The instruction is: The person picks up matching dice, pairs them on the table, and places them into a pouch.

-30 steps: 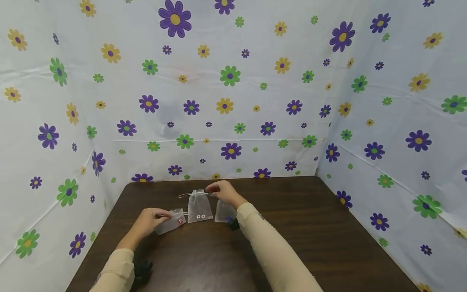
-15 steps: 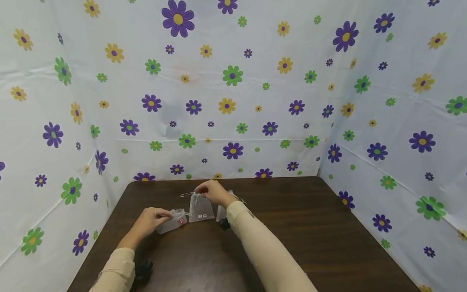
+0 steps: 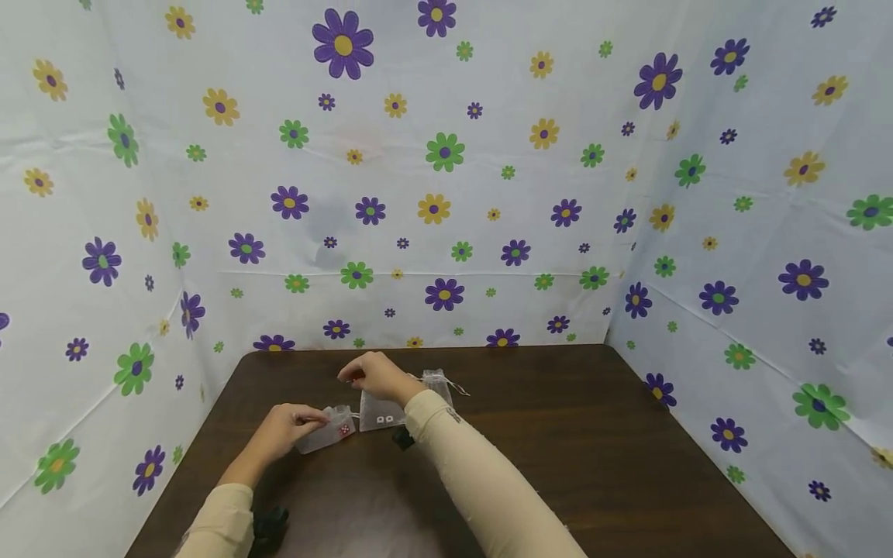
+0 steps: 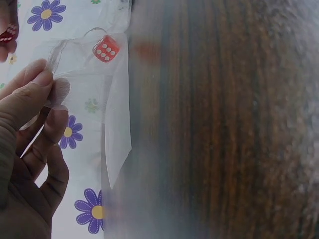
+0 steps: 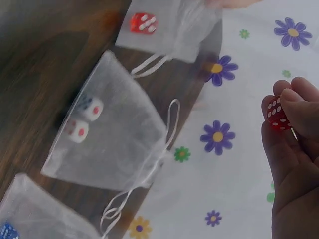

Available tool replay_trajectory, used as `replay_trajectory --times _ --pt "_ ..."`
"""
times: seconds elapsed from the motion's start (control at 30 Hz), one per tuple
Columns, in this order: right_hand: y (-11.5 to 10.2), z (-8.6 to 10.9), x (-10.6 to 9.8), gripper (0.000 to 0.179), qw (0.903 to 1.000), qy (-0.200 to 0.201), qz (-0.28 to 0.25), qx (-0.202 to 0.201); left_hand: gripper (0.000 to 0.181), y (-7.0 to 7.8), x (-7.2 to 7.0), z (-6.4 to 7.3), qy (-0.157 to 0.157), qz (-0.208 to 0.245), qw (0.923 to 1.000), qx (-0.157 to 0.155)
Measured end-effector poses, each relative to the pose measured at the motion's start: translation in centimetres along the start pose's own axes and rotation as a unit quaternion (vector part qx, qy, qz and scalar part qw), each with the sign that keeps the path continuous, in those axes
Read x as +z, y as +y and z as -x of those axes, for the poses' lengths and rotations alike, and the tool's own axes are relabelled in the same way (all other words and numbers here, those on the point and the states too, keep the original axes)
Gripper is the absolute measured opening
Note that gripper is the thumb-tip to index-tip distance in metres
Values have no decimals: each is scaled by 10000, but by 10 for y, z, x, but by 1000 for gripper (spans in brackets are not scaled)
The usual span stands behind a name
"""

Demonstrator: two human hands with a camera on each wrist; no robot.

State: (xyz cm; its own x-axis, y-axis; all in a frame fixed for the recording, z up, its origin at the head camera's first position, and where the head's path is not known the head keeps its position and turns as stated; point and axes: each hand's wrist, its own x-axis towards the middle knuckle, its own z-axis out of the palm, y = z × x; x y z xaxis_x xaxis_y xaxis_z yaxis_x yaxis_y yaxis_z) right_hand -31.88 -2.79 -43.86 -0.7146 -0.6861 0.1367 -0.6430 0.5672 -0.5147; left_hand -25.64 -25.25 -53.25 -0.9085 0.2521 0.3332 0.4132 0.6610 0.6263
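My left hand pinches the mouth of a small sheer drawstring bag between thumb and fingers. Inside that bag a translucent red die with white pips shows through the mesh. My right hand holds another red die between thumb and fingertips, above the table and to the right of the left bag. A middle sheer bag, partly covered by the right hand in the head view, lies flat with two white dice in it.
A third sheer bag with a blue die lies to the right of the middle one, its cord trailing on the dark wooden table. Flower-printed white sheeting stands behind and beside the table.
My right hand has moved left from between the middle and right bags, across the middle bag's top, toward the left bag. The left hand keeps its pinch in place.
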Motion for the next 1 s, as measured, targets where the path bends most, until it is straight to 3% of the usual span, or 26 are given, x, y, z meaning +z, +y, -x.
replay_trajectory --times 0.43,0.63,0.83,1.0 --pt "-20 -13 12 22 9994 8 233 -265 14 1 1 0 34 86 9999 114" --pt "-21 -12 18 23 9998 -160 -53 -137 14 -2 1 0 133 88 9995 288" --pt "-14 -8 19 29 10000 -9 -29 52 15 -1 -3 1 268 119 9994 177" --pt "0 -3 29 46 9983 -511 70 279 15 3 -9 -1 363 79 9993 86"
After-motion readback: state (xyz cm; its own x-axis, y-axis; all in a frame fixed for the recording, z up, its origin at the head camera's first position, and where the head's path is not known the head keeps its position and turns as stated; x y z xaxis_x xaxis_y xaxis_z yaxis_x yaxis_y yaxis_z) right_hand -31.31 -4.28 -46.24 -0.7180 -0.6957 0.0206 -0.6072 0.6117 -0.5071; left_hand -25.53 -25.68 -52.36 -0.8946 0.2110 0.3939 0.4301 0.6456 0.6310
